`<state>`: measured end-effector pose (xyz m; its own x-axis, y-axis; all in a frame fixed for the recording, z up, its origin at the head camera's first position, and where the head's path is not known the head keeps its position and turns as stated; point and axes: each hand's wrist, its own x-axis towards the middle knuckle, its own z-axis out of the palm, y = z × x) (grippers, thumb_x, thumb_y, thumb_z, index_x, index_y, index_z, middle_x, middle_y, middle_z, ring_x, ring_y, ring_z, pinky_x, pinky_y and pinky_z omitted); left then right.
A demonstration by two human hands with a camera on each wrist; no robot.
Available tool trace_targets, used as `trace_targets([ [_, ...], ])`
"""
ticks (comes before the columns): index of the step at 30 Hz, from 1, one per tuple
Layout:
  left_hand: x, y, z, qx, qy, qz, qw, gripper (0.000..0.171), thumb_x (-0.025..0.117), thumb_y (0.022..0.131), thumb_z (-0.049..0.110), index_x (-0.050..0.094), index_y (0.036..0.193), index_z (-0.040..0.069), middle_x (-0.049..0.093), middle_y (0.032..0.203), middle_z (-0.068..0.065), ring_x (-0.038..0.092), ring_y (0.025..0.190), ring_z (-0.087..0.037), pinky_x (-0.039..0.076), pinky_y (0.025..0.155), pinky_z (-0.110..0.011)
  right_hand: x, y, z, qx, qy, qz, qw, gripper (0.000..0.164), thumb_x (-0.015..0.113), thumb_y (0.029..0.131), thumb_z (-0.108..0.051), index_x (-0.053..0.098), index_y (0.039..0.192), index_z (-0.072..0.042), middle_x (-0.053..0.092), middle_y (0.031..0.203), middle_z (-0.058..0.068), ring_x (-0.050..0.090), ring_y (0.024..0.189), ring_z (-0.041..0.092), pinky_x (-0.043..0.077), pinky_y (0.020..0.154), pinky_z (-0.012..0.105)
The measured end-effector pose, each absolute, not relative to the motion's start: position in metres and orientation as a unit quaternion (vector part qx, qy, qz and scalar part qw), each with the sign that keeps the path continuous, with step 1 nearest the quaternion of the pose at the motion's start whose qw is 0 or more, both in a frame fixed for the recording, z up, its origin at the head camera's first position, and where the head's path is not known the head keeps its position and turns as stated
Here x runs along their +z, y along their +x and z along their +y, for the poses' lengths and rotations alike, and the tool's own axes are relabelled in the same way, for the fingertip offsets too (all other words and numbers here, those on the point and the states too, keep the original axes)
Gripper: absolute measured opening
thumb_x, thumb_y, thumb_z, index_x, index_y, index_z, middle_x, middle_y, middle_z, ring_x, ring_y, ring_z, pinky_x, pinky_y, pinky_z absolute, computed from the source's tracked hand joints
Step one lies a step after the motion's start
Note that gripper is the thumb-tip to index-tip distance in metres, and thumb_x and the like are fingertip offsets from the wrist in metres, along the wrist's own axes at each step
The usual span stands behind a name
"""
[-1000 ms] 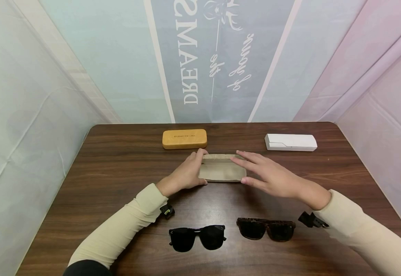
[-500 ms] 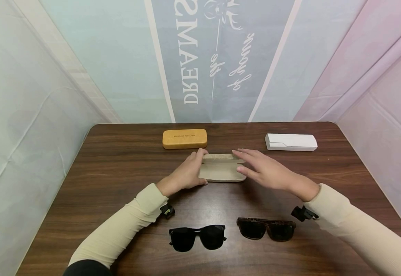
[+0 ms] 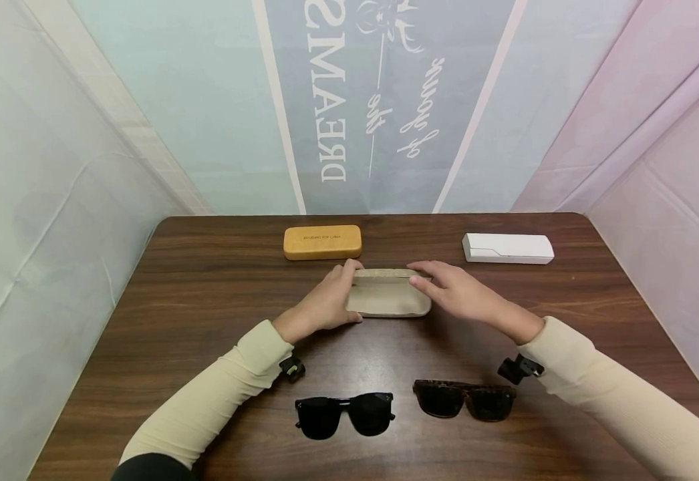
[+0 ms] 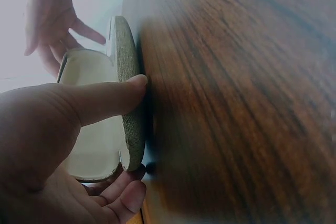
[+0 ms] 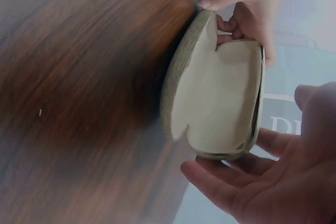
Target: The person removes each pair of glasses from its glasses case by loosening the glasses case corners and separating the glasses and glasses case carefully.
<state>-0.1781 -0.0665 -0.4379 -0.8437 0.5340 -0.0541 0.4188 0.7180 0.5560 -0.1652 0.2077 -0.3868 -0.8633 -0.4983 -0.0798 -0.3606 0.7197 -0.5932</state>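
An open glasses case [image 3: 387, 300] with a cream lining and a woven, grey-beige outside lies mid-table, its lid [image 5: 244, 72] raised. My left hand [image 3: 323, 298] grips its left end, the thumb [image 4: 113, 98] over the front edge and fingers behind. At the other end, my right hand [image 3: 466, 292] has its fingers [image 5: 215, 182] extended along the lid's end and back, thumb held apart above. Inside the case only bare lining shows. Closer to me lie black sunglasses [image 3: 319, 417] and tortoiseshell sunglasses [image 3: 440, 399].
Behind the open case are a closed tan glasses case [image 3: 322, 243] with printed lettering and a closed white case [image 3: 508, 248] to the right. Fabric backdrops [image 3: 229, 133] border the dark wooden table [image 3: 205, 267] at the back and sides.
My right hand has shifted left and slightly back along the case's right end, its thumb rising from the front rim. The left hand keeps its grip, and the sunglasses stay put.
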Motion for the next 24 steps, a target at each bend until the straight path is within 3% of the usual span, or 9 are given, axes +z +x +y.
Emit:
trace_targets([
  [6,-0.436,-0.177,-0.066,0.272,0.256,0.921,0.106,0.090,0.090,0.079,0.021,0.031,0.145,0.010,0.052,0.127,-0.018,0.053,0.116,-0.028,0.047,0.098,-0.041,-0.392,-0.170,0.206,-0.322,-0.201,0.916,0.132,0.056,0.040,0.111,-0.042,0.051,0.146,-0.001,0.056,0.142,0.022,0.054,0.130,0.040,0.043,0.104,0.058],
  [15,-0.437,-0.175,-0.065,0.272,0.256,0.922,0.102,0.089,0.091,0.079,0.021,0.031,0.144,0.010,0.052,0.126,-0.018,0.053,0.115,-0.029,0.047,0.098,-0.041,-0.397,-0.173,0.205,-0.329,-0.156,0.914,0.181,0.062,0.035,0.111,-0.047,0.045,0.150,-0.001,0.053,0.145,0.024,0.048,0.135,0.043,0.039,0.107,0.060],
  [19,-0.437,-0.176,-0.065,0.272,0.257,0.922,0.100,0.088,0.091,0.079,0.021,0.032,0.144,0.010,0.052,0.126,-0.017,0.053,0.115,-0.029,0.047,0.098,-0.041,-0.398,-0.174,0.203,-0.349,-0.129,0.905,0.206,0.066,0.032,0.111,-0.049,0.041,0.153,0.000,0.048,0.148,0.027,0.049,0.133,0.042,0.045,0.102,0.055],
  [24,-0.437,-0.176,-0.065,0.270,0.260,0.922,0.099,0.087,0.090,0.079,0.021,0.032,0.143,0.010,0.052,0.126,-0.017,0.053,0.116,-0.028,0.047,0.098,-0.041,-0.402,-0.177,0.201,-0.394,-0.103,0.885,0.226,0.065,0.034,0.111,-0.046,0.038,0.153,0.003,0.042,0.151,0.031,0.053,0.129,0.043,0.058,0.085,0.044],
])
